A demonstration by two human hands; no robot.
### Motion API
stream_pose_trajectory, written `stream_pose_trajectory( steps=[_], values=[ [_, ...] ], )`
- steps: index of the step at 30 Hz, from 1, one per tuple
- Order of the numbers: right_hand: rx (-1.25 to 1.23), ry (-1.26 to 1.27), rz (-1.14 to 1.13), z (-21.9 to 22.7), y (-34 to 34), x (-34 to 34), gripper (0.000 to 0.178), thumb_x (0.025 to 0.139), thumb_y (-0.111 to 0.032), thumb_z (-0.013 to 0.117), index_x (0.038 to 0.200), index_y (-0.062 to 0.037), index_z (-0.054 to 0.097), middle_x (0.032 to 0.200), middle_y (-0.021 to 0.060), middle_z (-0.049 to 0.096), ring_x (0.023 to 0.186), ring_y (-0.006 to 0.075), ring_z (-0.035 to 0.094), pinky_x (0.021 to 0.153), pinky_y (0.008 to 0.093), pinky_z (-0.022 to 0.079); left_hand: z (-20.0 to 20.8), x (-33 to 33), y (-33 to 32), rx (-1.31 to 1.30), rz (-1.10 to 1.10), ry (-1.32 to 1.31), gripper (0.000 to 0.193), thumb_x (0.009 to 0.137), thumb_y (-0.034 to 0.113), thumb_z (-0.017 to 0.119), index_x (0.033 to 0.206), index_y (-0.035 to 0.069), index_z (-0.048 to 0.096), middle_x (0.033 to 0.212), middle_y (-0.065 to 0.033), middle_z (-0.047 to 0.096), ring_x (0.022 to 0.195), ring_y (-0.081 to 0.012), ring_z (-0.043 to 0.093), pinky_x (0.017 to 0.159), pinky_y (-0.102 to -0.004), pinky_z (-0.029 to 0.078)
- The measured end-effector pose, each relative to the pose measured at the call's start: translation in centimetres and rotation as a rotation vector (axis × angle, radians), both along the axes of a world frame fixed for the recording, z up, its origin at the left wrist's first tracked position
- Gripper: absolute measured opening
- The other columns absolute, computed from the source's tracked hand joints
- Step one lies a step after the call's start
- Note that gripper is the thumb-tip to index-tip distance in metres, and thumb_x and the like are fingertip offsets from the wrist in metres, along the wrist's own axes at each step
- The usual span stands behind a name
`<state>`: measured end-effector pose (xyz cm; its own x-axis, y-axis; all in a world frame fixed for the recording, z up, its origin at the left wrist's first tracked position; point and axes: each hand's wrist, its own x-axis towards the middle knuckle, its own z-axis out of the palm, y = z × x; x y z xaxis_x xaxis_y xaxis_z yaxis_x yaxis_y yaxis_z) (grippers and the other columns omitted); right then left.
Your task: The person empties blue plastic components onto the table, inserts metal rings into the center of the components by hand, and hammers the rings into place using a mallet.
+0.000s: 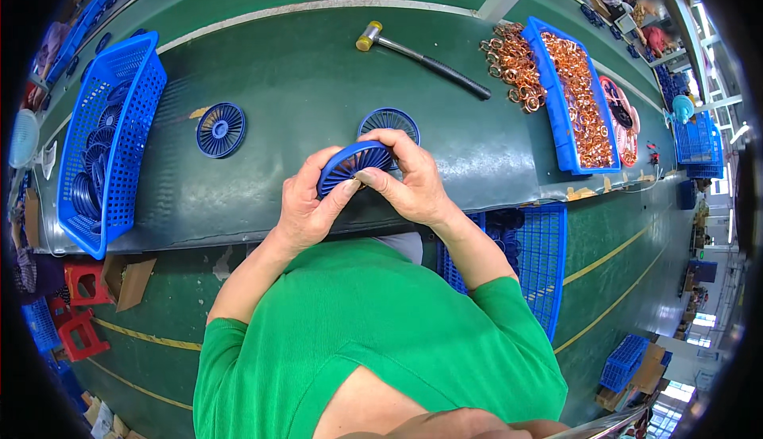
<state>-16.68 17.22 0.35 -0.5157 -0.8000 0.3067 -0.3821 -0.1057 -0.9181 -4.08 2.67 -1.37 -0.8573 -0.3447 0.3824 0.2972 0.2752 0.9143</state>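
Between both hands I hold a round blue slatted plastic disc (343, 162), tilted above the near edge of the green table. My left hand (311, 199) grips its left side, thumb on the near face. My right hand (408, 178) closes on its right side, with the thumb tip near the disc's middle. Just beyond my right hand lies a second blue slatted disc (391, 121), partly hidden by the fingers. A third blue slatted disc (221, 130) rests flat to the left. Whether a small part sits under my thumbs I cannot tell.
A mallet (429, 61) with a yellow-faced head lies beyond my hands. At left stands a blue basket (151, 81) of discs. At right, a blue tray (548, 101) holds copper-coloured rings, with loose rings (513, 65) beside it. A blue crate (548, 264) sits below the table edge.
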Motion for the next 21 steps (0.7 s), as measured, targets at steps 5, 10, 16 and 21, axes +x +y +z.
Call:
stream_pose_trajectory(
  steps=[5, 10, 16, 21],
  values=[
    [-0.052, 0.304, -0.278, -0.2, -1.2, 0.5, 0.044, 0.079, -0.016, 0.075, 0.116, -0.0015, 0.057, 0.114, 0.0147, 0.062, 0.103, 0.0322, 0.060, 0.090, 0.0385, 0.048, 0.6, -0.7, 0.9, 0.394, 0.006, -0.042, 0.037, 0.094, 0.015, 0.061, 0.126, -0.001, 0.048, 0.106, -0.0062, 0.063, 0.093, -0.0106, 0.061, 0.084, -0.0256, 0.049],
    [-0.092, 0.831, -0.326, 0.6, -1.4, 0.8, 0.027, 0.069, -0.016, 0.079, 0.088, -0.0088, 0.062, 0.090, 0.0054, 0.058, 0.084, 0.0249, 0.057, 0.077, 0.0380, 0.041, 1.1, -1.5, 1.3, 0.507, 0.058, -0.036, 0.033, 0.099, 0.018, 0.054, 0.126, 0.000, 0.046, 0.107, -0.0054, 0.060, 0.095, -0.0099, 0.056, 0.087, -0.0251, 0.047],
    [-0.202, 0.882, -0.374, -0.2, -1.6, 0.9, 0.020, 0.074, -0.013, 0.076, 0.084, -0.0078, 0.060, 0.083, 0.0055, 0.059, 0.075, 0.0249, 0.057, 0.071, 0.0373, 0.042, 1.4, -1.4, 0.9, 0.598, 0.086, -0.053, 0.033, 0.101, 0.022, 0.048, 0.125, -0.001, 0.046, 0.106, -0.0049, 0.059, 0.095, -0.0087, 0.055, 0.088, -0.0244, 0.046],
    [-0.231, 0.891, -0.393, 0.0, -1.8, 1.2, 0.020, 0.076, -0.013, 0.076, 0.084, -0.0078, 0.059, 0.082, 0.0057, 0.061, 0.073, 0.0243, 0.058, 0.070, 0.0367, 0.042, 1.4, -1.2, 0.9, 0.557, 0.095, -0.051, 0.033, 0.102, 0.023, 0.046, 0.125, 0.000, 0.045, 0.108, -0.0055, 0.058, 0.098, -0.0086, 0.054, 0.088, -0.0251, 0.046]
  ],
)
